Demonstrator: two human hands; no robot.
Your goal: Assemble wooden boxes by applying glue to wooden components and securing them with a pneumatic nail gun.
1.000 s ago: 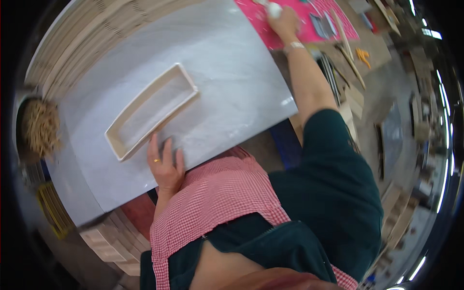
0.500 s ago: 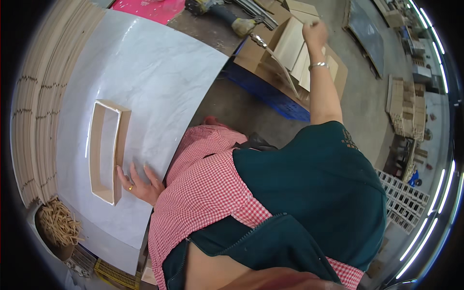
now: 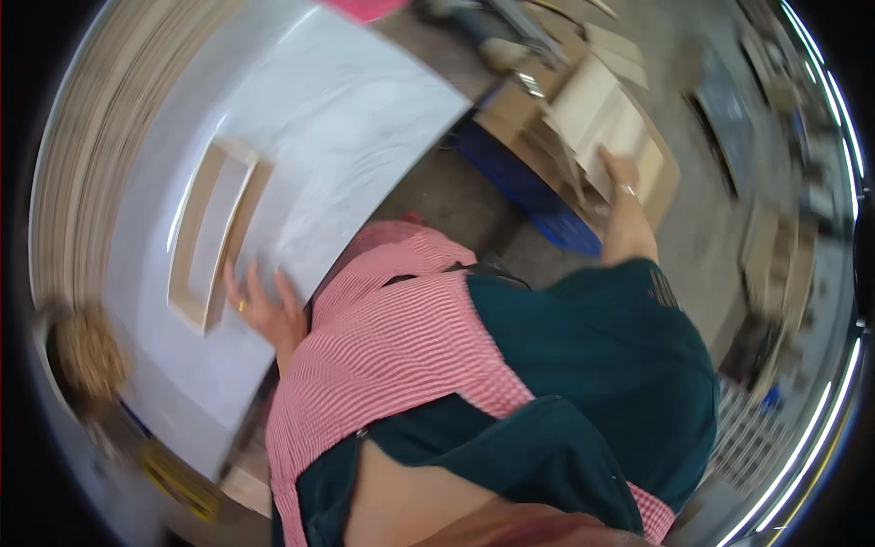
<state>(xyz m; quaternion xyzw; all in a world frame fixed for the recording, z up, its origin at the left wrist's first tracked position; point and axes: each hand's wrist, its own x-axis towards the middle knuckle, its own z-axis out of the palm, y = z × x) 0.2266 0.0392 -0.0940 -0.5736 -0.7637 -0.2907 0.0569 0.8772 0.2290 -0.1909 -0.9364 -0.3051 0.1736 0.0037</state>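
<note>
My left hand (image 3: 272,312) rests on a smooth pale sheet-covered table (image 3: 355,100), open with its fingers spread. Its fingertips are at the right side of a narrow rectangular wooden frame (image 3: 239,223), which lies on the sheet with its hollow middle showing. Off to the right, my right arm is stretched out over a cardboard box (image 3: 512,117) holding flat pale wooden boards (image 3: 609,114). My right hand (image 3: 620,170) is at these boards, seemingly touching one; blur hides how its fingers are set.
Tall stacked thin wooden strips (image 3: 109,137) line the table's left side. A bin of small wooden pieces (image 3: 89,360) stands at lower left. A power tool (image 3: 478,36) lies beyond the table. Under the cardboard box is a blue crate (image 3: 524,196).
My right hand, earlier raised above the box in a loose fist, has come down to the boards. The whole view has shifted and blurred. My left hand stays beside the frame.
</note>
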